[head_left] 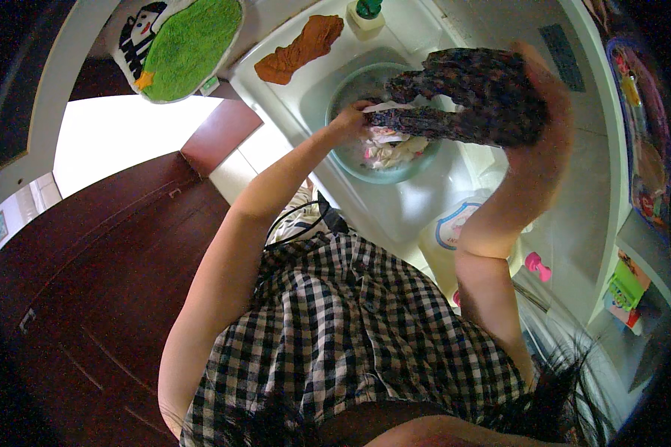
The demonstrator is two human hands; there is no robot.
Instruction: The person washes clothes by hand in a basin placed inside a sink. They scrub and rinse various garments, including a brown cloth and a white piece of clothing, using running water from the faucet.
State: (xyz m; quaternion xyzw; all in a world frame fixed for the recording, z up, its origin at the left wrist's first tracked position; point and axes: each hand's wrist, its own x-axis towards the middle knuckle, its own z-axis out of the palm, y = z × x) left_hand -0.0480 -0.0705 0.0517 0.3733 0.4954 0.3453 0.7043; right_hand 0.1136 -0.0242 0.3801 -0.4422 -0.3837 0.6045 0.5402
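A dark patterned garment (481, 100) is stretched out above a pale green plastic basin (335, 151). My left hand (353, 121) grips its lower end, close to the basin's rim. My right hand (537, 70), blurred, holds the other end up on the right; the cloth partly hides its fingers. Inside the basin lie wet white and cream clothes (394, 153) with pink spots, in cloudy water. The basin stands in a white sink (291, 112).
A crumpled brown cloth (299, 50) lies at the sink's far left edge. Behind the basin stands a container with a green top (367, 10). A large pale jug (442, 262) with a blue-edged label is beside my right arm. A dark red wooden door (106, 268) is at left.
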